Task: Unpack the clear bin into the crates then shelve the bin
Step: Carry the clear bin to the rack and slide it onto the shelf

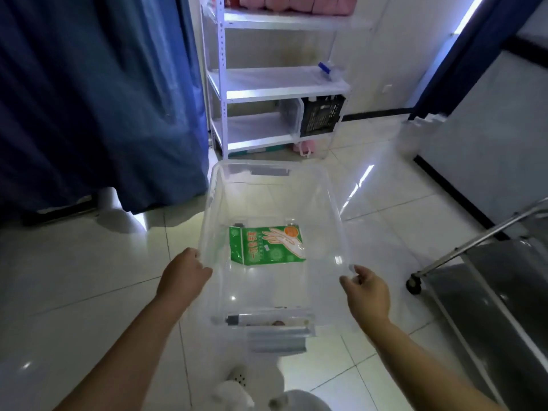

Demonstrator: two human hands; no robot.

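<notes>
I hold the clear bin (332,203) in front of me above the tiled floor, long side pointing away. My left hand (184,274) grips its left rim and my right hand (366,289) grips its right rim. One green packet with a glove picture (267,244) lies flat on the bin's bottom. Grey latch handles sit at the near and far ends. A black crate (321,115) stands on the low shelf of the white rack (221,84) ahead, beside a clear container (292,115).
A blue curtain (98,93) hangs at the left. A metal trolley with a castor (413,284) stands at the right. Pink items lie under the rack (302,148) and on its top shelf. A blue clip object (324,68) rests on the middle shelf.
</notes>
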